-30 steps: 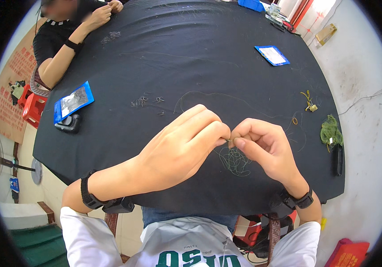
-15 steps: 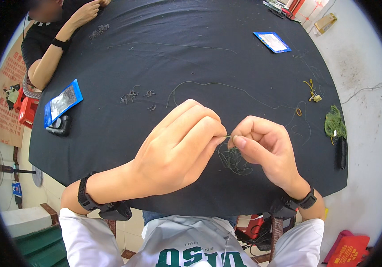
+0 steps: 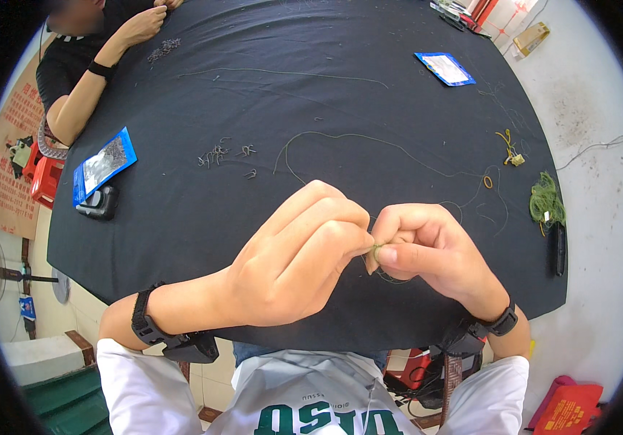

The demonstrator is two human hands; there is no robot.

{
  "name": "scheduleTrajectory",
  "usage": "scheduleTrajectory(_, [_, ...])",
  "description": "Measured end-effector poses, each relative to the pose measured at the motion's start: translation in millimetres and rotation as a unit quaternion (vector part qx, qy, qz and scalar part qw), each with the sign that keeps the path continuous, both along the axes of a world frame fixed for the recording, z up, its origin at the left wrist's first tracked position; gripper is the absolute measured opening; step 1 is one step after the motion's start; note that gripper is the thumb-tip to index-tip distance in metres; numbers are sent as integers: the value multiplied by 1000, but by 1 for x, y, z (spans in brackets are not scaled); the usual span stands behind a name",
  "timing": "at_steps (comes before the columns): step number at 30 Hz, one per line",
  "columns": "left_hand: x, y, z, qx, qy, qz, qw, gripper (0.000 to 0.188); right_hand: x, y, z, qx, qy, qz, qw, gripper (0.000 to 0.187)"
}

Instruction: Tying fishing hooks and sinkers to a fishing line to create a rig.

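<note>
A big tabletop (image 3: 253,101) is spreading out in front of the person, and a black cloth is covering it. The person is wearing a white shirt (image 3: 246,380). Big green letters (image 3: 318,420) are going across its front, and smaller print is sitting just by them. At the far left, another person (image 3: 76,80) in a black top is sitting at the tabletop. Behind that person, a tan poster (image 3: 10,181) is showing rows of red writing.

The left hand (image 3: 371,244) is almost closed. Its long fingers are bending together, and their tips are pinching, with the thumb mostly hiding. The right hand (image 3: 375,254) is nearly closed too, its thumb pressing on the pointer finger and the other fingers curling in.

A blue packet (image 3: 105,167) is lying on the left, partly over a small black case (image 3: 100,204). Another blue-edged packet (image 3: 445,69) is lying far to the right, and its white middle is too small to read. A green bundle of line (image 3: 545,199) is resting near the right edge. Little dark hooks (image 3: 215,154) are lying past the left hand. Both hands are holding a thin green line (image 3: 377,249) where their fingertips are meeting, above the tabletop.
</note>
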State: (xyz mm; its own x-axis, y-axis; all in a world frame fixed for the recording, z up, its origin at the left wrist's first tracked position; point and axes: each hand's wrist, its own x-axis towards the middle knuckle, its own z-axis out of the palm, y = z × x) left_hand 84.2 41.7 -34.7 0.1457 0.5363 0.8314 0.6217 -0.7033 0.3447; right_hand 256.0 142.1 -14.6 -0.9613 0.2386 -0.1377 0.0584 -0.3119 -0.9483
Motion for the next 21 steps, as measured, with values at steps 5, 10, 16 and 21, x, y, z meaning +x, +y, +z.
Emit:
scheduleTrajectory(5, [5,3,2,12,-6,-8,1000,27,1,7,-2,-36,-14,24,999,13])
scheduleTrajectory(10, [2,1,0,-58,-71,-33,995,20,-1,3,1,38,-21,-22,999,11])
scheduleTrajectory(16, [2,-2,-2,-125,-144,-34,981,17,1,-4,-1,207,30,-116,971,9])
scheduleTrajectory(21, [0,-2,-5,-127,-135,-56,981,11,4,-10,2,280,24,-169,945,9])
